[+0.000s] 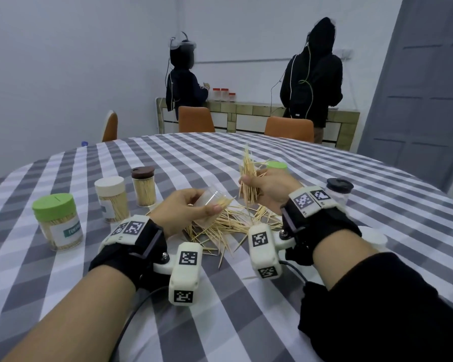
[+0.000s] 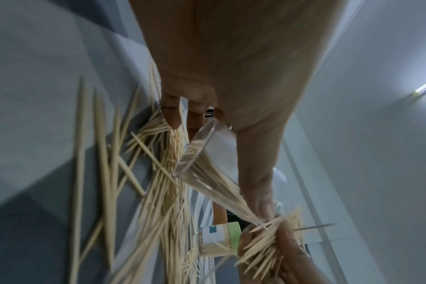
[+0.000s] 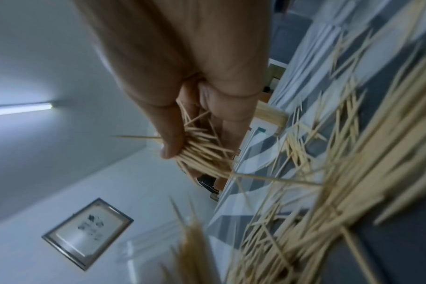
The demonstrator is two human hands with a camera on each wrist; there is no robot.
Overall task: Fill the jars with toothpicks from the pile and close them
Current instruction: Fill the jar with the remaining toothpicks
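Gripping tilted clear jar: left hand fingers; right hand fingers clutch toothpick bundle above pile.

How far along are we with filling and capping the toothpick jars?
Done, it seems: three capped jars at left, green-lidded, white-lidded and brown-lidded, each showing toothpicks inside. In hand: the left hand tilts an open clear jar, partly loaded, while the right hand grips a bundle of toothpicks. Left: the pile, this jar's lid, possibly the black-lidded jar.
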